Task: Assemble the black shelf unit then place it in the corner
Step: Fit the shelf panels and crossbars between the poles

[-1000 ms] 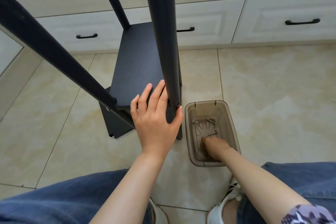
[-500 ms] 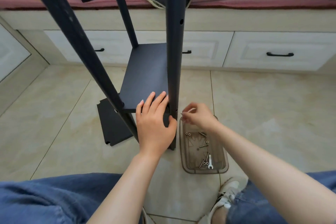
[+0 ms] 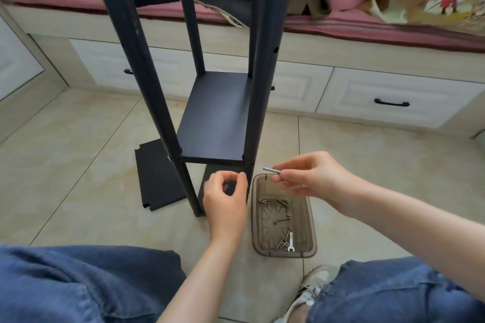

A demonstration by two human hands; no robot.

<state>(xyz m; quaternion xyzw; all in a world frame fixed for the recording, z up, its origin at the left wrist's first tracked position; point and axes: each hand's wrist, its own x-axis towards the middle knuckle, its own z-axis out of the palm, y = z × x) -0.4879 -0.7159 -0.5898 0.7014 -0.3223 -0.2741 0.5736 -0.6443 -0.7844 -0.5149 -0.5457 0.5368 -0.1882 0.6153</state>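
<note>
Centre frame, on the floor: shelf unit (image 3: 217,118) stands upright. My right hand (image 3: 315,178) pinches a bolt (image 3: 271,170) just above the tray (image 3: 311,217). Left hand (image 3: 225,202) curls beside the front post (image 3: 259,102), contents unclear. Best line the bolt up square with the post hole before pushing.

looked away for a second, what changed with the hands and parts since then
The right hand rose out of the tray pinching a bolt, now beside the near right post. The left hand slid off the shelf board and lowered beneath it, fingers curled. Frame, loose panel and tray stayed put.
</note>
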